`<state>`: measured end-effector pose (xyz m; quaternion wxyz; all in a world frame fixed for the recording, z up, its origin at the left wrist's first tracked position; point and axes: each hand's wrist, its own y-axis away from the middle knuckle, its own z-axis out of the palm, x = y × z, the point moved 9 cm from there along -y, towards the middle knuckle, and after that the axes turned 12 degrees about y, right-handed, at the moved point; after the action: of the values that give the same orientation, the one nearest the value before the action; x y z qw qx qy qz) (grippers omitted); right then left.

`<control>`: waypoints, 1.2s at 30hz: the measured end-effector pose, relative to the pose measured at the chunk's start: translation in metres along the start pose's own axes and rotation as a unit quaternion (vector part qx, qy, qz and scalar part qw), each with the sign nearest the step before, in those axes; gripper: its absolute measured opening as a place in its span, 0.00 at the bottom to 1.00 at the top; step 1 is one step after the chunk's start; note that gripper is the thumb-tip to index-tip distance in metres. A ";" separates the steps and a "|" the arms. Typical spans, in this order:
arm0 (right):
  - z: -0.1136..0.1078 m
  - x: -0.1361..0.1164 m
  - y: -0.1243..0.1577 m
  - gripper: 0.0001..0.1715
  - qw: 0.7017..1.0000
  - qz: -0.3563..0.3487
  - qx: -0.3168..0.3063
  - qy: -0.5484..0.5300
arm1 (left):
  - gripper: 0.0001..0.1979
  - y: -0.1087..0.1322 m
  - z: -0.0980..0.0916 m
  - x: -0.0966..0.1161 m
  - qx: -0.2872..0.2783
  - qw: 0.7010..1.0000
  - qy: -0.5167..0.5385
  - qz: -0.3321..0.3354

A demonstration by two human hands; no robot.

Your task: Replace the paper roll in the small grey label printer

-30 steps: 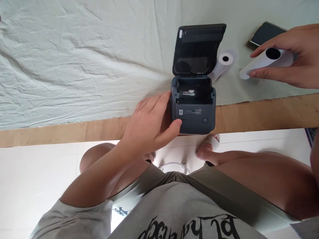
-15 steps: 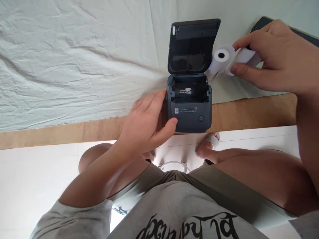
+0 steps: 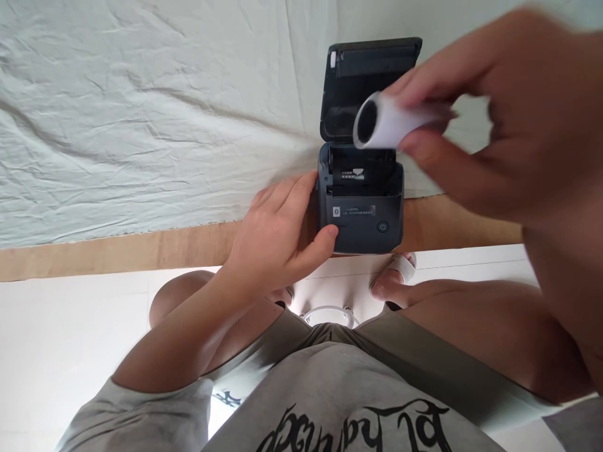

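Note:
A dark blue-grey portable label printer (image 3: 360, 229) stands at the table edge. Its lid (image 3: 346, 88) is swung up and back, and a small printed label shows inside the paper bay. My left hand (image 3: 277, 226) grips the printer's left side, fingers along the flank and thumb on the front top corner. Pinched between thumb and fingers of my right hand (image 3: 490, 119) is a white paper tube (image 3: 393, 122), thin-walled with a wide dark hollow. It hangs tilted above the hinge and bay, covering part of the lid. Motion blurs this hand.
A pale, wrinkled cloth (image 3: 164, 125) covers the table. Bare wood (image 3: 155, 251) runs along its front edge, with my legs and the light floor (image 3: 61, 339) below. My right hand and forearm hide the table's right side.
My right hand has moved left and up from the white rolls beside the printer, lifting the paper tube over it. The printer has shifted very slightly right; my left hand stays on it.

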<state>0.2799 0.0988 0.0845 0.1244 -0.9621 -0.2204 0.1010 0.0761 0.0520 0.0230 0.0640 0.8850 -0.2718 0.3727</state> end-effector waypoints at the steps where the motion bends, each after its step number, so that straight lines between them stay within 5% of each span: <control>1: 0.005 -0.013 -0.002 0.22 0.999 -0.035 -0.010 0.013 | 0.36 0.000 0.000 0.000 -0.001 1.000 -0.001 0.000; 3: 0.016 -0.029 -0.005 0.19 0.996 -0.079 -0.029 0.038 | 0.37 0.000 0.000 0.000 -0.002 1.000 -0.001 -0.001; 13: 0.022 -0.025 -0.010 0.06 0.997 -0.028 -0.048 0.047 | 0.37 0.000 0.000 0.000 0.000 1.000 0.008 0.004; 17: 0.028 -0.031 -0.009 0.11 0.994 -0.066 -0.068 0.053 | 0.38 0.000 -0.001 0.000 -0.005 1.000 0.011 0.000; 27: -0.004 -0.051 0.015 0.09 0.987 -0.146 0.032 -0.059 | 0.32 -0.003 -0.008 -0.004 0.005 0.997 0.067 -0.027; 36: 0.002 -0.059 0.024 0.21 0.978 -0.201 0.014 -0.045 | 0.31 -0.018 -0.007 -0.004 0.025 0.997 0.064 -0.043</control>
<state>0.2368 0.0515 0.0837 0.1453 -0.8909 -0.4133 0.1200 0.0792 0.0715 0.0274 0.0750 0.8715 -0.2196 0.4319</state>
